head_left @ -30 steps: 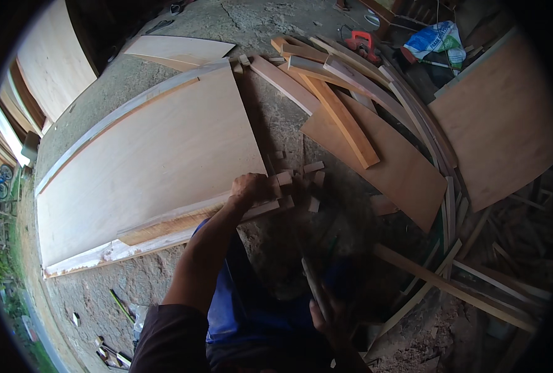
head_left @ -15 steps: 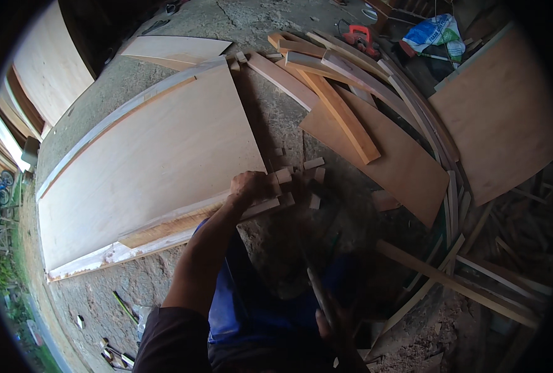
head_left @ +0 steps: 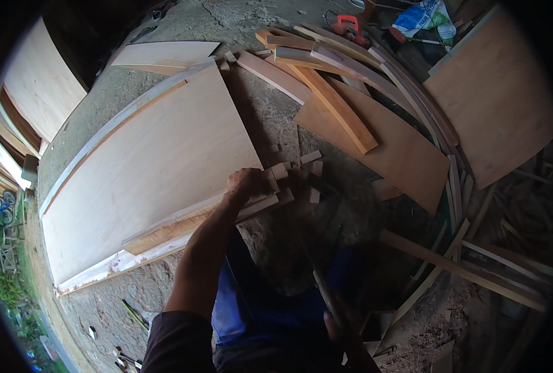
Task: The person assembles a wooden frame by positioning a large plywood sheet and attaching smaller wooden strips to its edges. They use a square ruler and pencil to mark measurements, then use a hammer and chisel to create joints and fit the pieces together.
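Observation:
A large pale plywood panel [head_left: 146,137] lies at left, with wooden battens along its long edges. My left hand [head_left: 244,184] is closed at the panel's near right corner, pressing on the end of a wooden batten [head_left: 258,207]. Small wood blocks [head_left: 279,171] lie just right of its knuckles. Lower down, in shadow, my right hand [head_left: 340,324] is wrapped round a long, narrow tool that looks like a handsaw [head_left: 323,291], seen nearly edge-on. Its far end points up toward the blocks and fades into blur and darkness.
Curved wooden pieces [head_left: 332,105] are piled on a brown plywood sheet [head_left: 407,165] at the right. Behind them sit a red power tool [head_left: 349,28] and a blue-and-white bag [head_left: 420,22]. A long plank [head_left: 463,267] and scrap wood lie at lower right.
The whole view has shifted slightly. My right hand and the handsaw have drawn a little to the right, while my left hand stays at the panel corner.

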